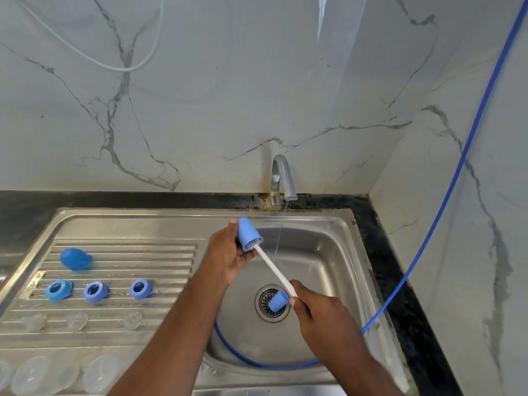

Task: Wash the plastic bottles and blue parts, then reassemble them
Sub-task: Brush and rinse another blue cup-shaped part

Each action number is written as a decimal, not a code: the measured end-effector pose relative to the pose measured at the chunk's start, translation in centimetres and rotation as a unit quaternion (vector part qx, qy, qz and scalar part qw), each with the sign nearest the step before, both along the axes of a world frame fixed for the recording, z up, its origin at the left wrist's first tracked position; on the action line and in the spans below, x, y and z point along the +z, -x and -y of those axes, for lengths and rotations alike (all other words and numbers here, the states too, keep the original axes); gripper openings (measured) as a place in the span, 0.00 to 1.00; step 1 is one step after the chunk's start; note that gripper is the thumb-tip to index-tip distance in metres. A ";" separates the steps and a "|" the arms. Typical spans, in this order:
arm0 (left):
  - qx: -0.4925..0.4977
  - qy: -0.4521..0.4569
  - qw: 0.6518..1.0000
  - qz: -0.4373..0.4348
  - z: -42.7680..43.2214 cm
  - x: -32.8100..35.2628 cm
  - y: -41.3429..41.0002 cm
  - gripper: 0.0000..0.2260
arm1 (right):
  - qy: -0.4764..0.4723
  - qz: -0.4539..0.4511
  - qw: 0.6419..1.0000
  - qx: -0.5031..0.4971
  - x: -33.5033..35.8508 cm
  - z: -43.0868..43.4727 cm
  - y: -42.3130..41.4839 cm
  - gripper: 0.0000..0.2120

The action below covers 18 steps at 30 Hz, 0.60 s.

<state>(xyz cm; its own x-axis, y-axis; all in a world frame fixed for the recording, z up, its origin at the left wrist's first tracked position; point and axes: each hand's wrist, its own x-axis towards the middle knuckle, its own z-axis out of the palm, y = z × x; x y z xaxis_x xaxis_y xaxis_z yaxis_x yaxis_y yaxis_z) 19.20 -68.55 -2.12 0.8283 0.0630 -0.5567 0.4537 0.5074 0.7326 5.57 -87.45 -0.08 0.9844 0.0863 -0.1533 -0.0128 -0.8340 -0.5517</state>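
Note:
Over the sink basin (323,252), my left hand (225,255) grips a blue cone-shaped cap (248,233), its open end facing right. A white-handled brush (274,270) pokes its bristles into that cap. My right hand (311,307) grips the brush near its blue end piece (277,301). On the ribbed drainboard (120,332) lie a blue cap (75,259) and three blue rings (58,290), (95,292), (140,288). Clear plastic bottles (43,374) lie at the bottom left, and small clear nipples (75,321) stand in a row above them.
A grey tap (283,178) runs a thin stream of water into the basin. A blue hose (428,241) comes down the right wall and curls along the basin floor near the drain (263,304). Black counter borders the sink.

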 end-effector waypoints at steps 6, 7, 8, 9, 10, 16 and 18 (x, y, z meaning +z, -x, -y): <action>-0.010 0.124 0.992 -0.036 0.0 -0.3 1.3 0.17 | -0.322 -0.227 0.916 -0.071 0.5 -1.0 0.7 0.11; -0.007 0.142 0.990 -0.022 0.0 -0.4 1.4 0.17 | -0.400 -0.295 0.862 -0.101 1.2 -0.8 0.6 0.11; -0.002 0.158 0.987 -0.008 0.1 -0.2 1.5 0.18 | -0.446 -0.336 0.823 -0.106 1.8 -0.5 0.5 0.12; 0.001 0.163 0.987 0.002 0.1 0.0 1.5 0.19 | -0.466 -0.347 0.808 -0.101 2.1 -0.3 0.4 0.12; -0.003 0.139 0.990 0.007 0.3 0.1 1.3 0.22 | -0.466 -0.334 0.814 -0.100 2.3 -0.2 0.3 0.12; -0.005 -0.017 1.000 -0.026 0.1 -0.9 0.5 0.23 | 0.042 -0.014 0.999 0.018 0.1 0.2 0.5 0.09; 0.001 0.046 0.998 -0.051 0.0 -0.6 0.5 0.20 | 0.057 -0.002 0.998 0.017 -0.4 0.1 0.6 0.09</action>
<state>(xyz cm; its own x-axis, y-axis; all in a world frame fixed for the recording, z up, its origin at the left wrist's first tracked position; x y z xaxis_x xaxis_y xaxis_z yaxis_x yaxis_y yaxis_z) 18.69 -68.60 -2.68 0.7676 0.0102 -0.6409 0.5216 0.5712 0.6338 4.95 -87.54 -0.46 0.9804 0.1021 -0.1683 0.0151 -0.8915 -0.4528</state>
